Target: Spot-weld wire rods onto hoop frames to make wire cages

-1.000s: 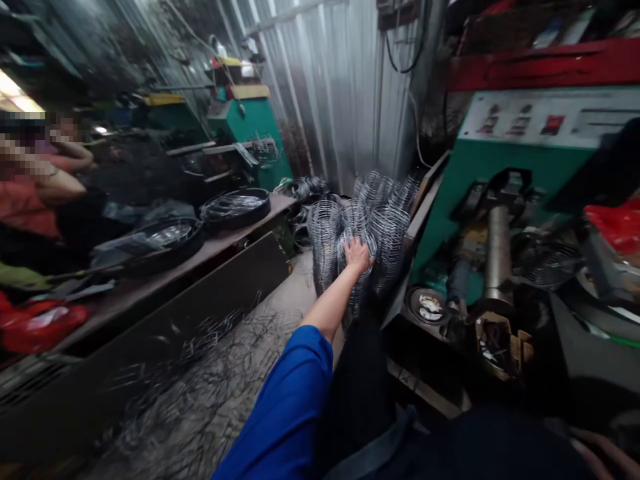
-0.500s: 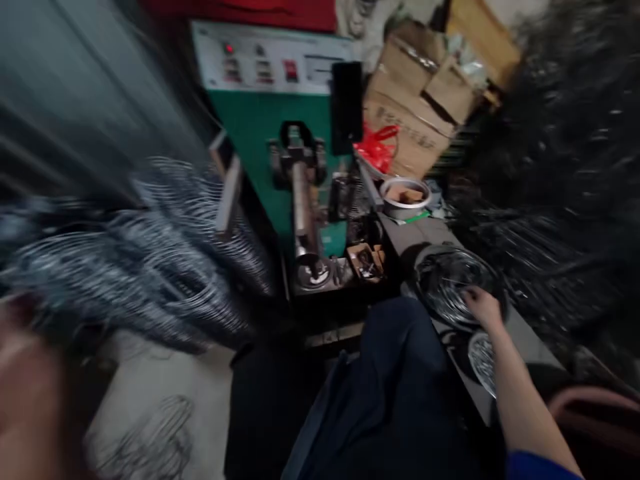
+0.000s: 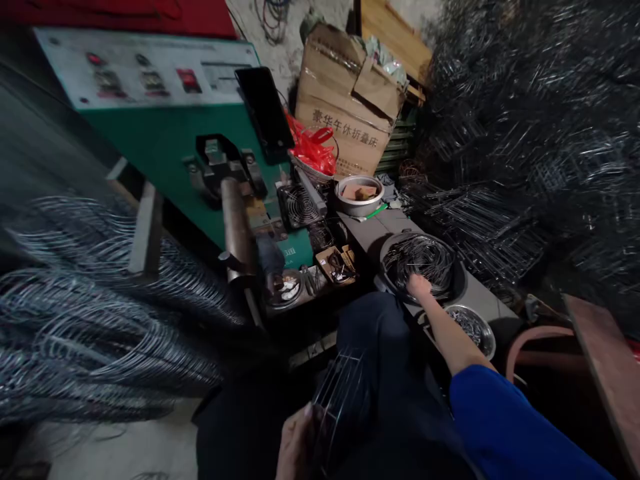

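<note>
My left hand (image 3: 295, 443) is low in the view over my lap, its fingers closed round a wire grid piece (image 3: 340, 400) that stands up from it. My right hand (image 3: 417, 285) reaches out to a round black tray (image 3: 457, 290) heaped with thin wire rings (image 3: 417, 257). Its fingers rest on the rings at the tray's near edge; I cannot see whether they grip any. A blue sleeve covers my right upper arm.
A green machine (image 3: 165, 140) with a steel roller (image 3: 235, 223) stands ahead. Stacks of wire coils (image 3: 100, 313) fill the left. A metal bowl (image 3: 357, 197), a cardboard box (image 3: 350, 107), a small dish of metal parts (image 3: 470, 327) and heaps of wire frames (image 3: 525, 133) lie to the right.
The view has swung right, from the coil stacks to the machine. My right hand has moved onto the tray of wire rings. My left hand now holds a wire grid piece over my lap.
</note>
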Tool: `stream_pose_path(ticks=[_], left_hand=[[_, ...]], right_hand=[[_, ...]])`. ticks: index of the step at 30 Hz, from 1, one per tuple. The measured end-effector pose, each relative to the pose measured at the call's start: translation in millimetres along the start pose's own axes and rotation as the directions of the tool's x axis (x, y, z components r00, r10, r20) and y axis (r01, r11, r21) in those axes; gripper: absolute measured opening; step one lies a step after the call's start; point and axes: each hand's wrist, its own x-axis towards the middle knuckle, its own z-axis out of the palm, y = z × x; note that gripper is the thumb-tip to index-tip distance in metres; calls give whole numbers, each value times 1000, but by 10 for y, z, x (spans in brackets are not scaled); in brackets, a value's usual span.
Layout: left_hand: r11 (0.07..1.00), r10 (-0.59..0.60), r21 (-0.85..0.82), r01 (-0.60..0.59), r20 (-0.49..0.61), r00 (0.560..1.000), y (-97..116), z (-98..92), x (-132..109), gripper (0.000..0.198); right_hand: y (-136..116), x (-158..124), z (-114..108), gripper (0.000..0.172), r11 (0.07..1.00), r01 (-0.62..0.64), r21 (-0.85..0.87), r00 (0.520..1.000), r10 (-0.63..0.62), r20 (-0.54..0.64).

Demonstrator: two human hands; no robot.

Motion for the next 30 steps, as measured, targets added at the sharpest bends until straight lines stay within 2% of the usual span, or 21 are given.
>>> stream_pose_path(ticks=[2,3,5,6,9,11,12,13,14,15,16,17,19,21,24,26,28,30], left_hand=[[982,-82,-159,97,97,992,-36,16,71,32],[958,-117,-242,152,151,982,-26,8,117,32],[901,-183,-338,272,272,945,37,-2,230,53],[885,-225,-326,333,329,917,81,5,294,58],[851,-369,-150,504,512,776,206,71,477,59],[832,-421,-38,554,607,674,264,104,545,59],[835,-416,-15,551,638,648,285,100,553,60],[849,-389,-21,528,652,651,301,80,542,62],[873,-339,-55,485,646,684,313,45,515,65],[901,-269,-108,421,623,734,320,-1,474,69],[927,-180,-168,335,583,792,321,-52,422,75],[945,-89,-222,241,535,840,310,-102,363,79],[952,52,-292,87,440,896,237,-184,237,80],[949,94,-314,26,360,928,82,-227,118,71],[945,31,-321,56,261,965,-255,-232,-32,64],[945,-24,-317,85,191,981,-460,-220,-101,67],[940,-49,-331,85,114,992,-581,-213,-126,70],[924,-65,-376,69,23,998,-592,-219,-93,69]], right_hand=[[17,-27,-40,24,998,26,51,1000,-25,-14],[32,-40,-92,23,996,41,82,999,-39,-31],[80,-62,-260,27,986,69,149,994,-55,-95],[115,-75,-373,33,980,78,182,989,-53,-139],[241,-164,-787,48,961,92,260,968,-24,-251],[302,-298,-1070,53,925,141,353,956,-35,-291],[309,-390,-1197,53,874,202,442,947,-58,-317],[297,-494,-1309,51,763,294,575,931,-92,-354],[263,-605,-1402,48,613,383,691,910,-124,-394],[206,-717,-1473,46,470,436,768,898,-166,-408],[127,-823,-1520,45,374,450,811,893,-216,-395],[29,-920,-1543,44,336,441,832,891,-280,-358],[-214,-1074,-1518,48,378,421,824,876,-405,-262],[-481,-1186,-1420,56,463,425,778,860,-473,-188],[-801,-1324,-1203,64,553,425,716,852,-511,-111],[-904,-1413,-1054,63,579,408,706,840,-540,-42],[-937,-1503,-922,58,585,394,709,827,-563,5],[-954,-1593,-815,54,581,407,705,805,-593,25]])
